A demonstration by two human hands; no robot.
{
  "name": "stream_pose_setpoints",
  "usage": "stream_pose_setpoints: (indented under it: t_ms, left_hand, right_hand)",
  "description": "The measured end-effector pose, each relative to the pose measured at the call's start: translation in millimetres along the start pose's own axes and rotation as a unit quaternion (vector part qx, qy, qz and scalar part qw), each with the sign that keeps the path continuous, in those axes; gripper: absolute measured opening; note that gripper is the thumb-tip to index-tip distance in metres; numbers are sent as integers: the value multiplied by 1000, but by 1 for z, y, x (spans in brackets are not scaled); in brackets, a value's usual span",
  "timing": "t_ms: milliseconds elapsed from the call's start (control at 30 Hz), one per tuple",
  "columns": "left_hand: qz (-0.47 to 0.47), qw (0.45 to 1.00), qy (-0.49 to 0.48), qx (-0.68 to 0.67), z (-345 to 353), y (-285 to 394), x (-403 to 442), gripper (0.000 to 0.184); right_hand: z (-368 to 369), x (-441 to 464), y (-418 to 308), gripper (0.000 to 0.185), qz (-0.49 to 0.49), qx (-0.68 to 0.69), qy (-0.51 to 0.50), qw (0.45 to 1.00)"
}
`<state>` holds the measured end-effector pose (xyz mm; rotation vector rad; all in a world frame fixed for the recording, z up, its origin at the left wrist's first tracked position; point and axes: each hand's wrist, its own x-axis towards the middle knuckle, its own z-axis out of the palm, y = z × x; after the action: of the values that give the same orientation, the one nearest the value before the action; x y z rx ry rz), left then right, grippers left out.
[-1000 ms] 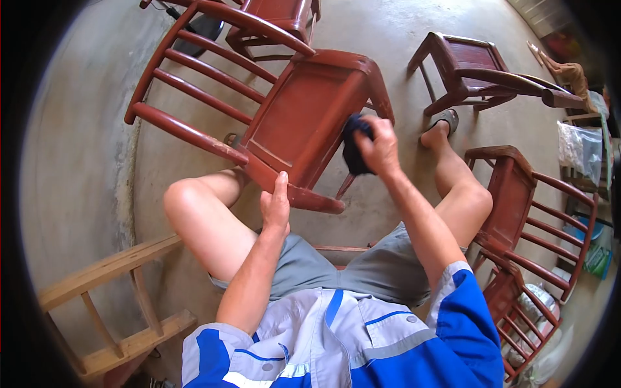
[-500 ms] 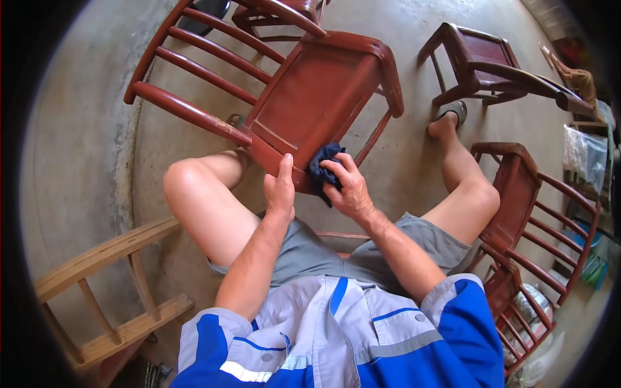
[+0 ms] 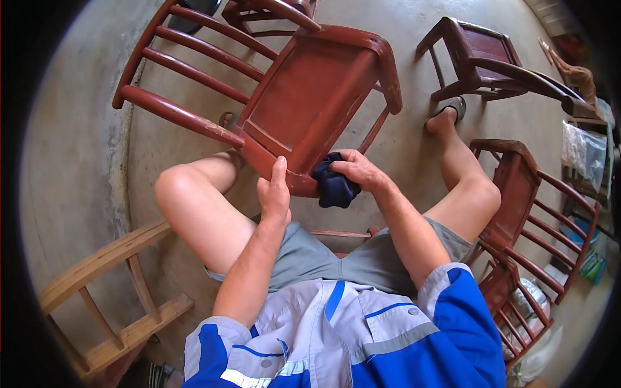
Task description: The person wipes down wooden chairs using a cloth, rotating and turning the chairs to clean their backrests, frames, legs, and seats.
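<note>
A reddish-brown wooden chair (image 3: 304, 97) is tilted in front of me, its slatted back toward the upper left. My left hand (image 3: 275, 194) grips the near edge of its seat frame, thumb on top and fingers out of sight beneath. In my right hand (image 3: 359, 169) is a bunched dark blue cloth (image 3: 336, 187), which touches the near right corner of the seat frame beside my left hand.
A wooden chair (image 3: 488, 55) stands at the upper right, and others (image 3: 511, 194) are at the right. Another (image 3: 265, 13) is at the top. A pale wooden ladder-like frame (image 3: 139, 284) lies lower left. Plastic bags (image 3: 582, 152) are at the far right.
My right hand has brought the cloth from the seat's right side down to its near corner. The chair has shifted slightly up in view; my left hand keeps its grip.
</note>
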<state>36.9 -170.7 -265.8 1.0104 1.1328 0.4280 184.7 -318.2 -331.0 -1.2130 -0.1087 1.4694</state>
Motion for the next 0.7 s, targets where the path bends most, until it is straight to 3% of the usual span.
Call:
stream_pose_setpoints:
  t_ms: [67,133,167,200,300,400,500,600,700]
  left_hand:
    - [-1,1000,3,-1,2,1,-2,50]
    - [-4,1000,7,-5,3,0,-1,50]
    - [-8,1000,9,-4,0,-2,1,49]
    - [-11,1000,10,-2,0,-1,1,49]
    - [-13,1000,3,12,2,3,-2,48]
    - [-7,1000,-20,15,-5,-1,1,47]
    - [-8,999,-35,19,-5,5,0,46]
    - [-12,999,-20,29,-9,0,5,45]
    - [-10,999,-34,39,-8,4,3,45]
  right_hand:
    - [2,3,9,30,-27,10,-7,1000]
    - [-1,5,21,30,-55,-198,34,978]
    - [-7,7,31,28,-117,-381,57,916]
    - [-9,7,35,26,-174,-547,78,815]
    - [-11,-1,46,21,-166,-724,94,663]
    - [-23,4,30,17,-182,-773,91,600]
    - [-75,12,-2,17,-236,-777,191,551]
    - [-128,13,-50,18,-225,-812,275,462]
    - [-138,21,-55,18,-204,-804,292,477]
